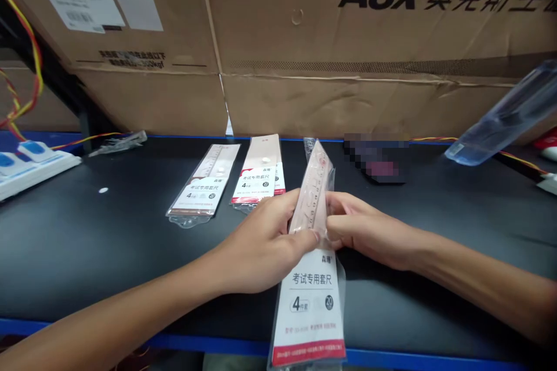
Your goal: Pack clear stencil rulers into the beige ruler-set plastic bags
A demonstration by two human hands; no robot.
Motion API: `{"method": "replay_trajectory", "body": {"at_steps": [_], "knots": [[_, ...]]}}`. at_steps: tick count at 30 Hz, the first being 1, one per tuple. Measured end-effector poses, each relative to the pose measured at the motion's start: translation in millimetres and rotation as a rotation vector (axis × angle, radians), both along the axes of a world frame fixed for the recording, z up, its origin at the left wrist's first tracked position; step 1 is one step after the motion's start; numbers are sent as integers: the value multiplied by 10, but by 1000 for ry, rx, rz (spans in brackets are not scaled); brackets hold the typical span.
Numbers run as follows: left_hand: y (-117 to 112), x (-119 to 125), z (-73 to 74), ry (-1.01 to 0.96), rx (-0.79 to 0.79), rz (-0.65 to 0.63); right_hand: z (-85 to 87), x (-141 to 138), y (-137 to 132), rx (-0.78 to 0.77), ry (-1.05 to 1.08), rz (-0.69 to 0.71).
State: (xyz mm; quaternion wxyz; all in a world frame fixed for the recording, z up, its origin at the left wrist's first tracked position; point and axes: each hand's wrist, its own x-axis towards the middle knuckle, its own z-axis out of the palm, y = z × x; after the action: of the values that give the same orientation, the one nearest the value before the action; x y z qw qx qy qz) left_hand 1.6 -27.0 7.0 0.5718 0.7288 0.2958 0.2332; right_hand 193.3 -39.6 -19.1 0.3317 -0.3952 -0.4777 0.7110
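Note:
A ruler set packet (310,295) in clear plastic, with a white label and red bottom band, tilts up over the table's front edge. My left hand (272,243) is closed around its left side, thumb across the front just above the label. At the packet's right edge, my right hand (369,226) pinches the plastic with curled fingers. A pink-tinted ruler shows through the upper half. Behind my hands lie a ruler packet with a brown band (204,185) and a pink ruler packet with a red band (259,171), which overlaps another packet underneath.
A large cardboard box (278,23) walls off the back of the black table (108,266). On the left are a white power strip (39,168) and crumpled plastic (119,144). A clear bluish plastic container (500,116) leans at right, near a dark, partly blurred object (378,162).

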Motion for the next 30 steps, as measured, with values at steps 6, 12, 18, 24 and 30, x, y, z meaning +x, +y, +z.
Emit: {"method": "replay_trajectory", "body": {"at_steps": [6,12,18,24,30], "knots": [[-9,15,4,-34,-30,-8,-21,47,34,-25,42,56],[87,-22,-52,5,28,212,-12,100,83,409,-292,-227],[113,-63,-26,115,48,261,54,87,-59,1195,-727,-54],[129,-57,-72,196,4,251,27,-22,-122,951,-834,35],[97,-32,-74,207,-29,187,17,-24,-152,1022,-972,36]]}}
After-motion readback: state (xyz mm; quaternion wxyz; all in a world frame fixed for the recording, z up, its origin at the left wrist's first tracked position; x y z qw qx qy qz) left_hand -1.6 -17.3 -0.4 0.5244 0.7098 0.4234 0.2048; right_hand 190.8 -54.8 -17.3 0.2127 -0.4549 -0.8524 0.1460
